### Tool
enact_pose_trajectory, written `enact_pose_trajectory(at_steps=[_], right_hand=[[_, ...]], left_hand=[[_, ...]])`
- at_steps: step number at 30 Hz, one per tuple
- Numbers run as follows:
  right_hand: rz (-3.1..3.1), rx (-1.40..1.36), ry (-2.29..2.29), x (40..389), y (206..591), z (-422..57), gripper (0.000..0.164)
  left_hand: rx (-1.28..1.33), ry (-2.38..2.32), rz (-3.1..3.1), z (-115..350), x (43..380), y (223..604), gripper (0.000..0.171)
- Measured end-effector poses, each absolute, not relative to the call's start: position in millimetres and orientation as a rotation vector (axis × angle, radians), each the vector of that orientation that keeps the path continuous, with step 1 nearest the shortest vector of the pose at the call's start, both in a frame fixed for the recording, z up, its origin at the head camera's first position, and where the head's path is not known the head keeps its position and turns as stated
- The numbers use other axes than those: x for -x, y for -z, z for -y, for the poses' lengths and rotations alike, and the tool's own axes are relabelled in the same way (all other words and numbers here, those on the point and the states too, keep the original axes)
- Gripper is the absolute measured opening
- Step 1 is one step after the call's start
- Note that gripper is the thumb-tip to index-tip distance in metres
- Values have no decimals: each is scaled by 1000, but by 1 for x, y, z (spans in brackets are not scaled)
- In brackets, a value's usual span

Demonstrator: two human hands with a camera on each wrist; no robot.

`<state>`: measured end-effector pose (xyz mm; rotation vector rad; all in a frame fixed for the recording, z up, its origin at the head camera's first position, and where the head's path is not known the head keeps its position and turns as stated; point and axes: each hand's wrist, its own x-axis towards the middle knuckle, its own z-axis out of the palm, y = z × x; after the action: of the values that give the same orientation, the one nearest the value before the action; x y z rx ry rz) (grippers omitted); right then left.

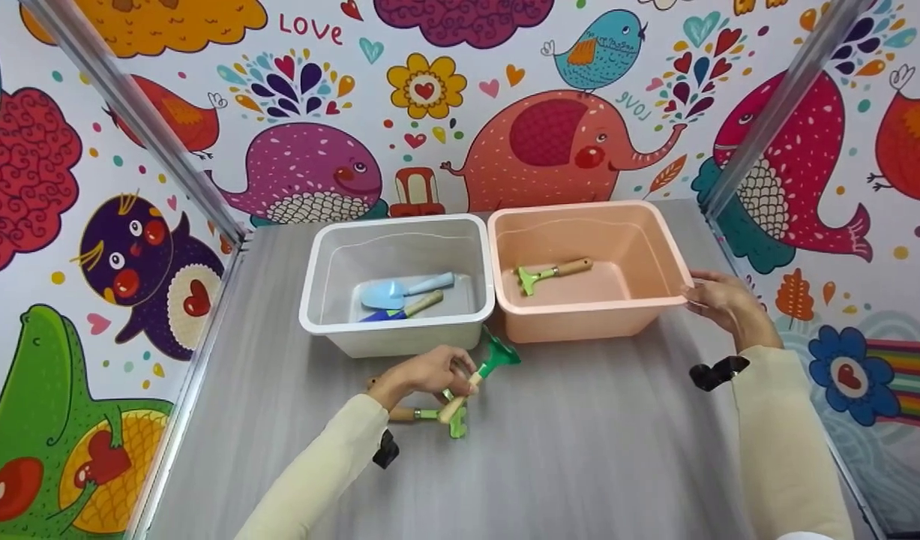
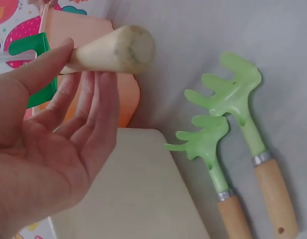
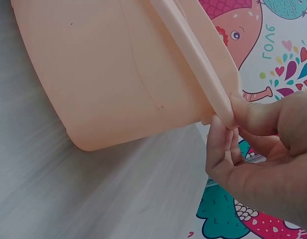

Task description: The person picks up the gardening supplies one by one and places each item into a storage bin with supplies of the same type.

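"Green-headed tool (image 1: 493, 361), and we have it in the left hand (image 1: 430, 371), above the grey table (image 1: 579, 442), just in front of where the two bins meet!"

"How do we read that grip?"

"Thumb on one side of the wooden handle, fingers on the other: we see a pinch, parted only by the handle's thickness."

"And the right hand (image 1: 722, 300)?"

"Thumb and fingers nip the rim of the peach bin (image 1: 594, 306) at its near right corner!"

"Below the tool we spot two light green rakes (image 2: 238, 97) on the table, side by side."

"Inside the white bin (image 1: 400, 327), we've a light blue shovel (image 1: 388, 294) beside a dark blue tool (image 1: 424, 303)."

"And in the peach one lies another light green rake (image 1: 531, 279), wooden handle pointing right!"
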<state>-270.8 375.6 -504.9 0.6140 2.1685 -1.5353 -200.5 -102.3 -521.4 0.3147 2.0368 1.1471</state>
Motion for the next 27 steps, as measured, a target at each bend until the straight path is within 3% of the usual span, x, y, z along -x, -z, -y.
enact_pose_trajectory(at_steps=[27], right_hand=[[-2200,-556,1478,269,504,-379,77]], left_hand=[[-487,-890,-2301,69,241,448,23]])
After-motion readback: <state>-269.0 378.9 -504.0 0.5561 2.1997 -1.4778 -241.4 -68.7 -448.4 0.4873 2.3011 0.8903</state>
